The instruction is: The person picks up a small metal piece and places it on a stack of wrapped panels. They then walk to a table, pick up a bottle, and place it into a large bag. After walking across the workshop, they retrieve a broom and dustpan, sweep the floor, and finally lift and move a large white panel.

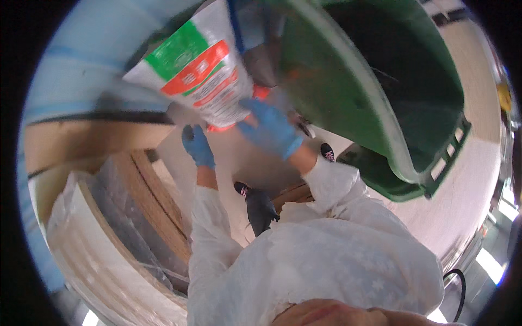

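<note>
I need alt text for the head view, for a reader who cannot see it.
Two blue-gloved hands handle a white sack with green and red print beside a tilted green bin. The right hand touches the sack's lower edge; the left hand is just below it. Stacked boards lie at left.

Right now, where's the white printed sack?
Head view, upper centre-left: the white sack with green and red panels is tilted beside the green bin's rim. The right hand grips its lower corner; the left hand is just below it.
</note>
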Demonstrator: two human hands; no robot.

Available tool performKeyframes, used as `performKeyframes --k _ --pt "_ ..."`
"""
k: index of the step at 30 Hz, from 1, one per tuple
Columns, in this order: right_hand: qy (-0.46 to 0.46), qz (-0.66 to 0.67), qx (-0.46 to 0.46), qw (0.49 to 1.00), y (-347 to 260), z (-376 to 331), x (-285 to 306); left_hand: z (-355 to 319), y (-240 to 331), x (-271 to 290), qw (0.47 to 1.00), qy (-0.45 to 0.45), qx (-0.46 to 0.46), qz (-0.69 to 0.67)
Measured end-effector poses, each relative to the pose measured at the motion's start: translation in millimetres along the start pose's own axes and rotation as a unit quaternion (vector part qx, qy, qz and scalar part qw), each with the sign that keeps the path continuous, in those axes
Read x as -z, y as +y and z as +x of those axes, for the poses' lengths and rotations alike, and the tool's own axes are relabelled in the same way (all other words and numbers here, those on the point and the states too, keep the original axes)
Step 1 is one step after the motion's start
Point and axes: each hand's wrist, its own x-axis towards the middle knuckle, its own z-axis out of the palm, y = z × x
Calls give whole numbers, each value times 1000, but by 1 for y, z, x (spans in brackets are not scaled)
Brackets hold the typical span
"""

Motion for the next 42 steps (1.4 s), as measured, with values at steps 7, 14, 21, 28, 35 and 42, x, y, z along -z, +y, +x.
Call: performKeyframes --k 7,14,21,28,35,42 --pt "-61 177 92 978 -73 -98 125 -136 82 -94 952 -108 -280 59" --pt "52 187 136 971 -57 -165 273 -275 239 -185 764 -240 -592 86" --pt "-10 262 146 954 -11 -212 357 -365 262 -269 693 -310 -625 182" --pt "164 125 104 973 -4 -238 361 -370 259 -277 653 -295 -647 260" --pt "210 84 92 970 12 -302 399 -374 254 -281 664 -343 -604 278" --pt "354 145 35 923 139 -428 507 -381 238 -295 647 -348 -588 338"
